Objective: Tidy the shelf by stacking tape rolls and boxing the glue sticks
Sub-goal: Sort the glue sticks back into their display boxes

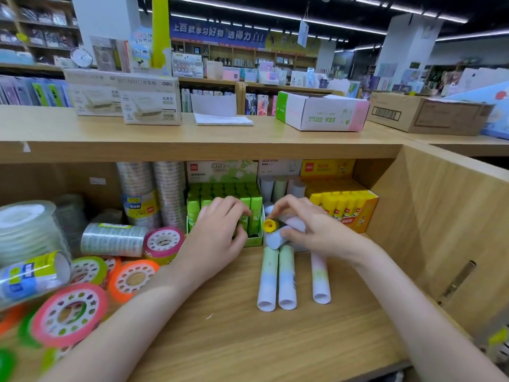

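My left hand [220, 230] curls its fingers round a green glue stick [245, 216] at the front of the green glue-stick box [254, 241]. My right hand [308, 227] grips a bundle of glue sticks: a yellow-capped one [269, 225] and pale pastel ones [275, 238]. Three pastel glue sticks [286, 277] lie loose on the shelf in front of me. A yellow box of yellow glue sticks [347, 208] stands to the right. Coloured tape rolls [132, 279] lie scattered at left, beside clear tape stacks [154, 194].
A white box of pastel glue sticks [281, 186] stands between the green and yellow boxes. The wooden side wall [440, 216] closes the shelf on the right. On the shelf top [165, 133] stand product boxes, a pink-green carton [322, 111] and a brown carton [427, 114].
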Demonstrator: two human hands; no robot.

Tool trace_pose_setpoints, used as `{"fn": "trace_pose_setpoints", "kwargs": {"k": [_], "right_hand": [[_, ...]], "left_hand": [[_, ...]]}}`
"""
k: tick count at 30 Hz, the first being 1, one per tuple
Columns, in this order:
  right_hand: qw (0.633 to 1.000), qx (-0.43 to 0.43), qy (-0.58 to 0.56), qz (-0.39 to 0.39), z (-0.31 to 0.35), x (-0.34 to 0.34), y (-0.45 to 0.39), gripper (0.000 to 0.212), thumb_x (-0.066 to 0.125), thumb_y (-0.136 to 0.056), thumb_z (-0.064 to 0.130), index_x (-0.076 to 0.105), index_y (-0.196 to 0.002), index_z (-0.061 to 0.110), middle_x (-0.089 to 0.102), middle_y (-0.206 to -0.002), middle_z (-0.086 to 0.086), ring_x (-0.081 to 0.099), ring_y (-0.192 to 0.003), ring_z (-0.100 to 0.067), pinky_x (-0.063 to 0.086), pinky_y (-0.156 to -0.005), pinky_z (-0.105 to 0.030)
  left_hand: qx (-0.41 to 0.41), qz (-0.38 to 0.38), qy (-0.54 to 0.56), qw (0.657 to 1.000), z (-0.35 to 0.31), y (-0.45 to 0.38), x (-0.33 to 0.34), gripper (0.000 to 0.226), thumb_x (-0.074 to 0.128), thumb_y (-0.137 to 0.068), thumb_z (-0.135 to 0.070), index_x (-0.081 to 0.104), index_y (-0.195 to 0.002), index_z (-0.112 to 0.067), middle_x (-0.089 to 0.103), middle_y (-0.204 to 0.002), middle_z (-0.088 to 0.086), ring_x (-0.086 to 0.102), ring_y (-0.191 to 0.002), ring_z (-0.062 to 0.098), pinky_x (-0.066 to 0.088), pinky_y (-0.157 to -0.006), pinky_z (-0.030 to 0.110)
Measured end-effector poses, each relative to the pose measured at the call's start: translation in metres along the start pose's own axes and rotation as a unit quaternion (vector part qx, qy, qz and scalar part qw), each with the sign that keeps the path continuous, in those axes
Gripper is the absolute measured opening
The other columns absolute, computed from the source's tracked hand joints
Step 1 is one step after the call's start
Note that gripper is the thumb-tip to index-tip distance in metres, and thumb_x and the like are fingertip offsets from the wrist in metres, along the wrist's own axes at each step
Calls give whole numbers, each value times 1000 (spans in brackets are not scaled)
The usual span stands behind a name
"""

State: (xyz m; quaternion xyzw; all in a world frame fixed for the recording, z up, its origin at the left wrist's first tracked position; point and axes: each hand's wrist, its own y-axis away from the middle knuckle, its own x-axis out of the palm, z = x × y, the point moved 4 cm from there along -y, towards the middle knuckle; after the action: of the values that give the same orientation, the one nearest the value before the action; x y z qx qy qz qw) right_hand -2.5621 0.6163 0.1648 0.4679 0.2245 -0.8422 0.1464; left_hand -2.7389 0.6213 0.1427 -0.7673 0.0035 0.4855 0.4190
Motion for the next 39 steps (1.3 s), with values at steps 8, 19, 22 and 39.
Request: {"fn": "trace_pose_setpoints", "kwargs": {"k": [8,19,22,39], "right_hand": [[983,-20,-128,-129,-2,-5,1,13,60,-88,16,62,-99,22,51,-104,10,48,-102,-8,35,-87,-20],[975,143,-37,-168,-43,-64,36,33,39,-97,14,53,-124,26,38,-96,3,44,-82,-6,38,-65,-9],[975,117,59,-178,-41,-61,40,36,48,-90,2,59,-121,17,39,-99,-2,44,-68,-5,35,-65,-4],[929,-14,201,-312,-43,-32,22,20,56,-77,0,62,-95,6,64,-93,-6,42,-89,-19,38,-76,-33]], "left_hand": [[-4,-30,-32,999,-2,2,-2,28,37,-81,-22,59,-97,-15,54,-105,0,42,-102,16,23,-84,24],[85,41,-44,995,-32,-10,16,48,39,-90,-42,49,-130,-19,47,-138,2,35,-129,20,15,-108,36],[103,73,-59,990,-31,-14,24,51,37,-90,-52,45,-133,-26,44,-142,-1,32,-133,21,7,-110,39],[127,68,-71,987,-27,-13,26,54,39,-86,-56,53,-129,-25,54,-131,-4,29,-134,20,4,-112,40]]}}
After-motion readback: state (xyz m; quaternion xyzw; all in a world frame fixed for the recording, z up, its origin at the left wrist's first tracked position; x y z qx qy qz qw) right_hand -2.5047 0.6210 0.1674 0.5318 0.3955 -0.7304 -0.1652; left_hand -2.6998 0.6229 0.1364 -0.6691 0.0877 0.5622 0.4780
